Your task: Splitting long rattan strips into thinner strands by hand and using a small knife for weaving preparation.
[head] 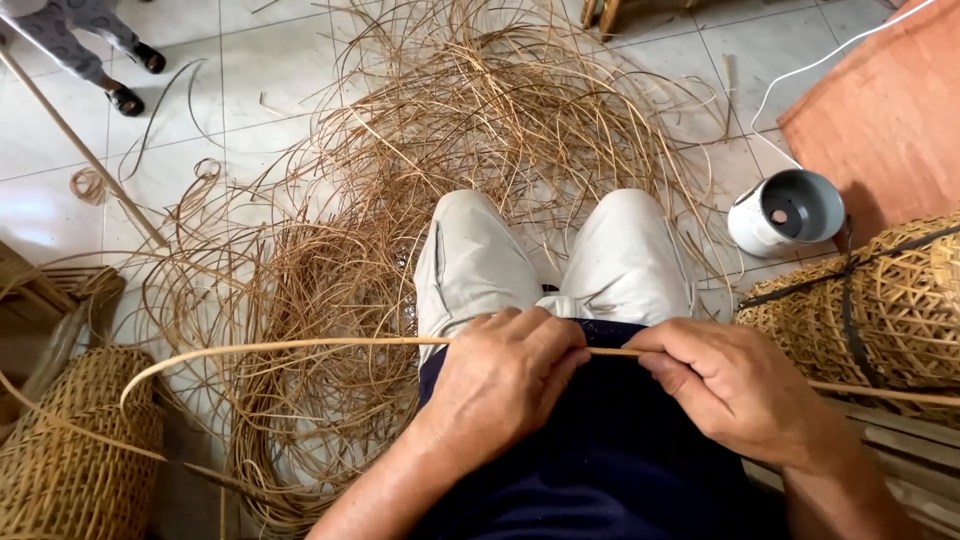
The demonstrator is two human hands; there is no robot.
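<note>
Two woven baskets flanked the seated person, one [70, 440] near left and one [880, 300] at right, with a white round container [785, 212] on the tiled floor [60, 130] beyond. One thin, smooth rattan strip [300, 345] ran across the lap, pinched by the left hand [505, 375] and the right hand [725, 380], both closed on it. A tangled heap of loose cane [420, 150] covered the floor farther off.

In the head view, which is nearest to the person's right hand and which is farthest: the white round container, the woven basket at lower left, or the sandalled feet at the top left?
From the right hand:
1. White round container, on the floor up and to the right.
2. Woven basket, at the lower left edge.
3. Sandalled feet, top left corner, another person's.
</note>
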